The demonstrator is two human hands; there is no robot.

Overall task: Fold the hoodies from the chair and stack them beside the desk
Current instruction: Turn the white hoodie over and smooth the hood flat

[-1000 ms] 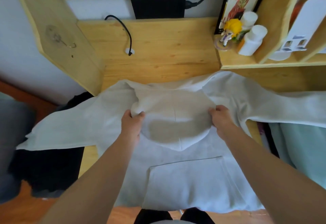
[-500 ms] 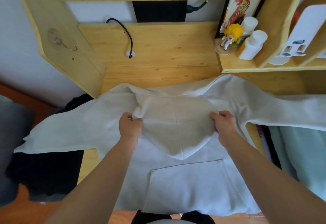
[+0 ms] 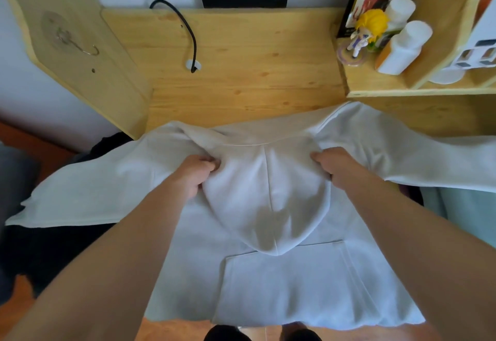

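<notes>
Since a second ago the hood [image 3: 268, 195] sits lower on the chest of the white hoodie [image 3: 281, 287], its tip now reaching the top edge of the front pocket [image 3: 281, 287], and both hands have slid apart toward the hood's outer edges. My left hand [image 3: 196, 174] has its fingers curled, pinching the hood's left edge; my right hand [image 3: 332, 166] grips the right edge the same way. The hoodie lies face up on the wooden desk [image 3: 241, 67], filling the centre and lower frame.

To do this step well, I judge I should pull both edges outward evenly, keep the centre seam straight over the pocket, then press the hood flat before touching the sleeves.

Counting: one white hoodie, two sleeves spread to the left and right frame edges, one pocket. Dark cloth [image 3: 48, 246] at lower left may be another hoodie, though I cannot tell. At upper right stand one figurine [image 3: 367, 32] and two white bottles [image 3: 402, 45].
</notes>
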